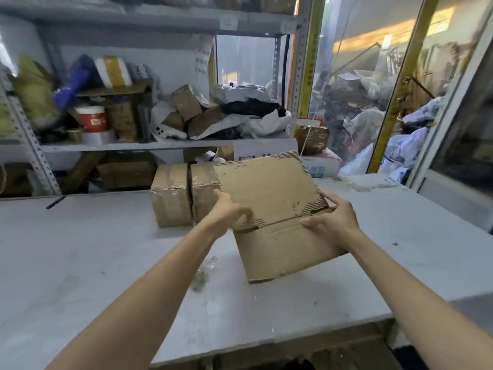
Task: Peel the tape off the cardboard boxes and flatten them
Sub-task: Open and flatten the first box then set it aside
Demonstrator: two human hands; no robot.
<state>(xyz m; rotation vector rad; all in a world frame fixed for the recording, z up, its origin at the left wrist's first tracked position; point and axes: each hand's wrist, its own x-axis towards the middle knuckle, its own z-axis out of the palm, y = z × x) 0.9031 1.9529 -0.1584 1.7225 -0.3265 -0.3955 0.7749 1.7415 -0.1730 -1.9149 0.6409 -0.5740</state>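
One white table (80, 249), bearing all items. One cardboard box (269, 188), surface torn and pitted, upper flap raised, near corner resting on the table. Two taped boxes (170, 196), side by side, just behind it. Left hand (232, 212): arm extended, fingers curled round the box's left edge. Right hand (333, 217): thumb on the front face, fingers behind the right edge, gripping. One crumpled tape scrap (205, 271), beside the left forearm.
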